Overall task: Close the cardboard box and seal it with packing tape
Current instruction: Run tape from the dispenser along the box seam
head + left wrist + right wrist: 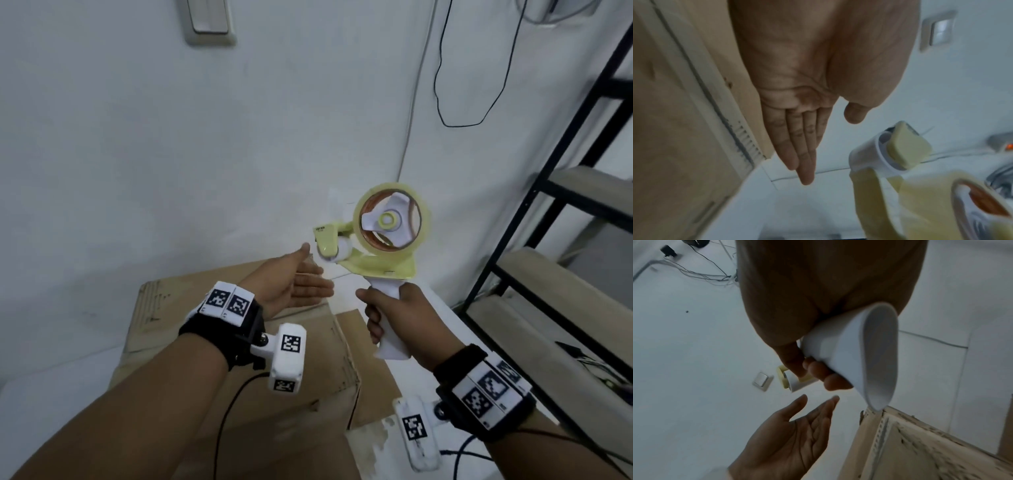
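Note:
A brown cardboard box (239,342) stands low in the head view with its top flaps lying flat. Above its right side my right hand (394,315) grips the white handle of a yellow tape dispenser (373,246), which carries a roll of clear packing tape (392,219). The handle's wide end (865,353) fills the right wrist view. My left hand (298,277) is held out flat, palm up and fingers straight, just left of the dispenser's white roller (869,154), not touching it. It holds nothing.
A white wall with a light switch (209,20) rises behind the box. A black cable (442,85) hangs down the wall. A black metal shelf frame (548,212) with pale boards stands to the right. A loose cardboard sheet (370,370) lies beside the box.

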